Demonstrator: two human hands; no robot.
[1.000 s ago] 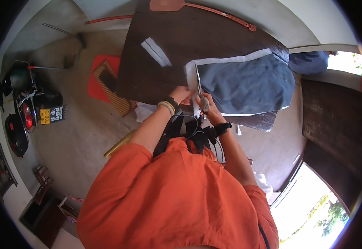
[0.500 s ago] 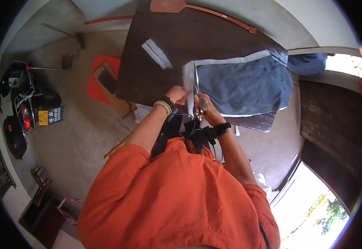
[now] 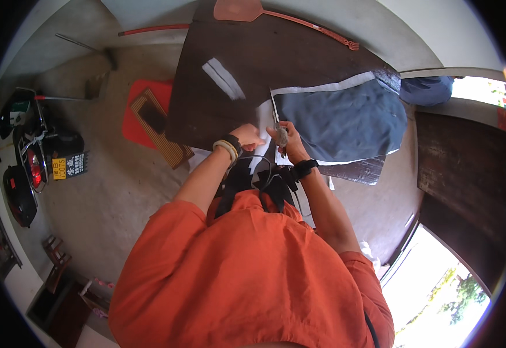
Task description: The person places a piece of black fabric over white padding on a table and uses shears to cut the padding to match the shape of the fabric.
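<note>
On the dark table lies a blue-grey cloth (image 3: 343, 119) with a white border along its far and near edges. A white strip (image 3: 263, 116) lies along its left side, apart from the cloth's edge at the far end, and hangs over the table's near edge. My left hand (image 3: 248, 137) is closed on this strip, fingertips partly hidden. In my right hand (image 3: 288, 142) is a pair of scissors (image 3: 275, 108), with wrapped handles and blades pointing away from me beside the cloth's left edge. Farther left lies a separate white strip (image 3: 224, 79).
An orange fly swatter (image 3: 238, 10) lies along the far edge of the table (image 3: 206, 110). Left of the table stands a red stool (image 3: 134, 110) with a slatted board (image 3: 163, 136) on it. A motorbike (image 3: 33, 156) is parked at the far left. A cable hangs near my wrists.
The white strip has come away from the cloth's left edge and moved toward me with my left hand. My right hand and the scissors have shifted slightly right.
</note>
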